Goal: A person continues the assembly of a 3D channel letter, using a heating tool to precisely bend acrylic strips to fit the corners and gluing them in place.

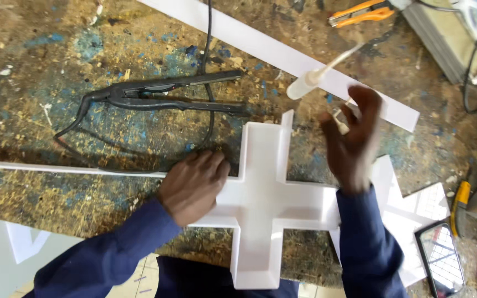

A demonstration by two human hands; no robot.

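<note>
Head view: left hand (194, 185) flat on white cross (260, 204)

Left hand (194, 185): your palm faces down, fingers spread flat, pointing to 1 o'clock.
Right hand (351, 140): raised and blurred, your fingers curl toward 12 o'clock.
Sleeves: both forearms in dark blue.

On our paint-stained desk (56, 66) we see black tongs (161, 96), 1 long white strip (271, 52), an orange knife (360, 12) and a phone (440, 256).
</note>
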